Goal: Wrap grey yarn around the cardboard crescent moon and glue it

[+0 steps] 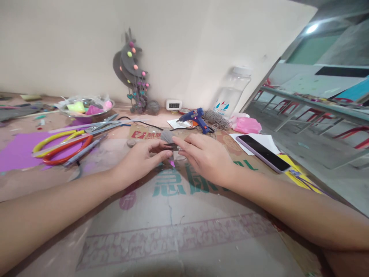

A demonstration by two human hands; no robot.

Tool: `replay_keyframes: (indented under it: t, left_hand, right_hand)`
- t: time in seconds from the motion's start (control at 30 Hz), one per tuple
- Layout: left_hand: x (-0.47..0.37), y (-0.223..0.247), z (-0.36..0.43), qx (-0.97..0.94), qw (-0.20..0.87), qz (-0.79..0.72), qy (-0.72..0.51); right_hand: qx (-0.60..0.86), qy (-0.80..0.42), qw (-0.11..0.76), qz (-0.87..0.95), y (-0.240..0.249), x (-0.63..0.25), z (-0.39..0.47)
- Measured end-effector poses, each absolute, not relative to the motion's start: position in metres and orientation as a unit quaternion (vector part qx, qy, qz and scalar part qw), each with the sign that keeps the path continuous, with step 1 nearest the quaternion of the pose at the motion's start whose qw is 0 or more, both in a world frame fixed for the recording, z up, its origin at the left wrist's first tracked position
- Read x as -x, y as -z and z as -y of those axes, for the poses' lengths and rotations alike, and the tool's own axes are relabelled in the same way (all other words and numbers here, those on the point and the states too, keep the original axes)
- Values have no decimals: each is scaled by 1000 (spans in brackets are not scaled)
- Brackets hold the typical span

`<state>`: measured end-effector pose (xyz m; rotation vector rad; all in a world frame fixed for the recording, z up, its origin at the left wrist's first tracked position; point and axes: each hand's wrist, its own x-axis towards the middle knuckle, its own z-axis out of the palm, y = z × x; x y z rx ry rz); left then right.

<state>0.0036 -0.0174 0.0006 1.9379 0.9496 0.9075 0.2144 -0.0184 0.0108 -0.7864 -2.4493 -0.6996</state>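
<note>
My left hand (147, 156) and my right hand (209, 157) meet over the printed cardboard (173, 227). Between their fingertips is a small dark flat piece (172, 146), too blurred to name; both hands pinch it. A thin loop of grey yarn (181, 158) seems to hang by the right fingers. Just behind the fingertips lies a small grey yarn ball (166, 135). Below them shows a small purple scrap (172, 163). Further back, a blue glue gun (196, 118) rests on its side beside a tangle of grey yarn (217, 119).
On the left are red- and yellow-handled scissors (67, 150), purple sheet (17, 152) and a metal bowl (112, 105) of coloured pieces. A moon-shaped hanging decoration (127, 63), timer (174, 104) and bottle (232, 92) stand behind. A phone (262, 153) lies right, near the table's edge.
</note>
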Motion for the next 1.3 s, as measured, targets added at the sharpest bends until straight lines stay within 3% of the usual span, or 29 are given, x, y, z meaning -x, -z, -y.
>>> replay_keyframes:
  t: [0.13,0.4,0.5,0.67,0.87,0.97,1.1,1.2,1.3]
  left_hand:
    - [-5,-4,20,-784,341,-377,-356]
    - [-2,2,12,-683,444,-423,-396]
    - [0,5,6,-684,397,-446,-419]
    - [0,6,3,-684,362,-464,-432]
    - [1,6,7,-723,332,-431,-426]
    - [0,4,10,-764,300,-396,-412]
    - [-1,2,14,-786,297,-375,-392]
    - [0,1,16,-780,325,-374,-383]
    - [0,-1,16,-758,353,-388,-387]
  right_hand:
    - [281,263,223,896,-9,-215,18]
    - [344,125,269,891,-17,-218,19]
    - [280,45,240,929,-17,-211,34]
    - [211,26,183,960,-15,-203,51]
    - [410,-85,300,857,-26,-211,15]
    - [468,-245,275,803,-23,-208,-5]
    - [427,-430,257,753,-13,-197,-10]
    - [417,-473,311,711,-11,-192,-3]
    - [445,-435,386,681,-14,-193,2]
